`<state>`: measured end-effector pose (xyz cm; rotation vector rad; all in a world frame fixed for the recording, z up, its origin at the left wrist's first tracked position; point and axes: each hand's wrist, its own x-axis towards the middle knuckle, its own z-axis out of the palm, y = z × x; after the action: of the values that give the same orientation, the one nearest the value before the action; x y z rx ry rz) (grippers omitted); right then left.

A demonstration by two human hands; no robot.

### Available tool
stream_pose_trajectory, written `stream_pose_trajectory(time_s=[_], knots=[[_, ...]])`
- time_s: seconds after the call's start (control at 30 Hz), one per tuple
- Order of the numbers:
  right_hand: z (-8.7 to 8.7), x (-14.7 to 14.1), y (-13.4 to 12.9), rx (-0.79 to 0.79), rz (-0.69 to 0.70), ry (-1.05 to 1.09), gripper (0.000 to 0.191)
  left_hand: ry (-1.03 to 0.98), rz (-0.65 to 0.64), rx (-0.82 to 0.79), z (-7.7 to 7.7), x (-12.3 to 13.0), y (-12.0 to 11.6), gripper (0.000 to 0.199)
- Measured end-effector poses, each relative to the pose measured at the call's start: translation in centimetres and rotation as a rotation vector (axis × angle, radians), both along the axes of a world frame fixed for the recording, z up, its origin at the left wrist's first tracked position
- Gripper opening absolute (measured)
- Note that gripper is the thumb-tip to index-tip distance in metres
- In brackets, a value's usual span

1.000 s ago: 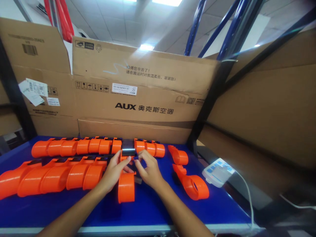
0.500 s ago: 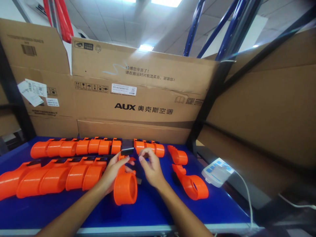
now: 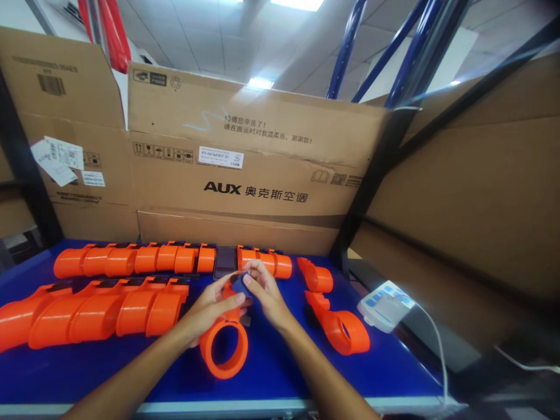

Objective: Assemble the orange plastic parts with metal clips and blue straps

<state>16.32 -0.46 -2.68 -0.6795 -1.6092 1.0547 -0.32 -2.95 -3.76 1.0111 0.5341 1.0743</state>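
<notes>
An orange ring-shaped part (image 3: pixel 224 350) is held by its upper end in my left hand (image 3: pixel 214 303), its round opening turned toward me. At that upper end sits a small dark blue piece (image 3: pixel 240 284), pinched by my right hand (image 3: pixel 265 291) between thumb and fingers. My left thumb lies along the piece's lower edge. Both hands are close together over the blue table (image 3: pixel 280 373). Just behind them is a dark flat rectangular item (image 3: pixel 226 261), standing in the back row between orange parts (image 3: pixel 186 259).
A front row of orange parts (image 3: pixel 96 318) lies at the left. Two loose orange parts (image 3: pixel 347 332) lie at the right, near a white device (image 3: pixel 387 306) with a cable. Cardboard (image 3: pixel 175 204) stands along the back, beside a black post (image 3: pixel 371 175).
The orange part has turned so its ring opening faces me. My right hand, apart from it before, has come to the small dark blue piece at its upper end.
</notes>
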Motion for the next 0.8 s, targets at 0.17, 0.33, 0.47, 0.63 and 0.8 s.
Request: stream_pose_trajectory(time_s=[0.17, 0.33, 0.47, 0.63, 0.8], knots=[[0.0, -0.5, 0.0, 0.026, -0.036, -0.026, 0.034, 0.037, 0.044, -0.041, 0.1, -0.1, 0.6, 0.064], [0.1, -1.0, -0.3, 0.050, -0.070, -0.036, 0.035, 0.040, 0.083, 0.016, 0.6, -0.4, 0.7, 0.055], [-0.2, -0.9, 0.1, 0.081, -0.153, -0.060, 0.031, 0.017, 0.099, -0.034, 0.3, -0.5, 1.0, 0.057], [-1.0, -0.5, 0.5, 0.081, -0.147, -0.180, 0.035, -0.120, 0.162, -0.138, 0.1, -1.1, 1.1, 0.058], [-0.8, -0.7, -0.2, 0.089, 0.013, -0.355, 0.026, -0.170, 0.230, -0.159, 1.0, -1.6, 0.6, 0.059]])
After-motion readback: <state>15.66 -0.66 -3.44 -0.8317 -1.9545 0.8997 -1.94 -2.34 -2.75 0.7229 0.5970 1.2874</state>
